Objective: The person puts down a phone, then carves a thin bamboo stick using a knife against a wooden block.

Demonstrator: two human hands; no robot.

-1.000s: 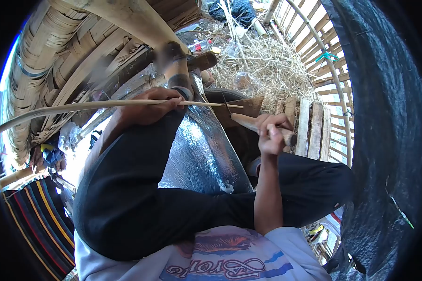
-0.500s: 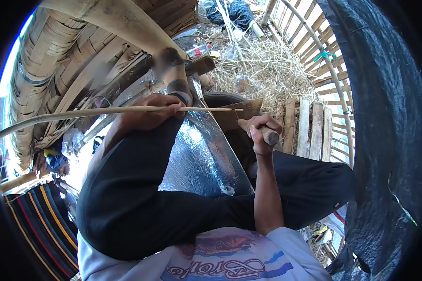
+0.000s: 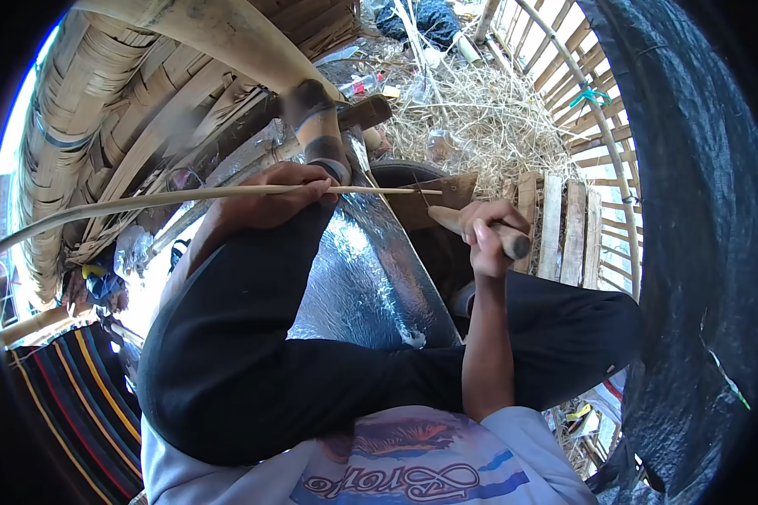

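Observation:
A long, pale bamboo strip (image 3: pixel 135 200) runs from the far left across my raised knee, curving down at its left end. My left hand (image 3: pixel 274 195) is closed around it near the knee, thumb on top. My right hand (image 3: pixel 495 229) is wrapped round the thick wooden handle of a knife (image 3: pixel 446 219). The thin dark blade stands up from the handle by the strip's narrow right tip. Whether the edge touches the strip I cannot tell. Behind that tip lies a flat brown wooden board (image 3: pixel 446 192).
Silvery sheeting (image 3: pixel 345 278) lies between my legs. A thick bamboo pole (image 3: pixel 219 42) crosses the upper left, beside woven bamboo (image 3: pixel 84 93). Straw (image 3: pixel 488 109) covers the ground ahead. Wooden slats (image 3: pixel 552 227) and a dark tarp (image 3: pixel 682 194) are on the right.
My right hand, with the knife, has shifted a little to the right. My left hand keeps its hold on the strip, and the view has moved slightly.

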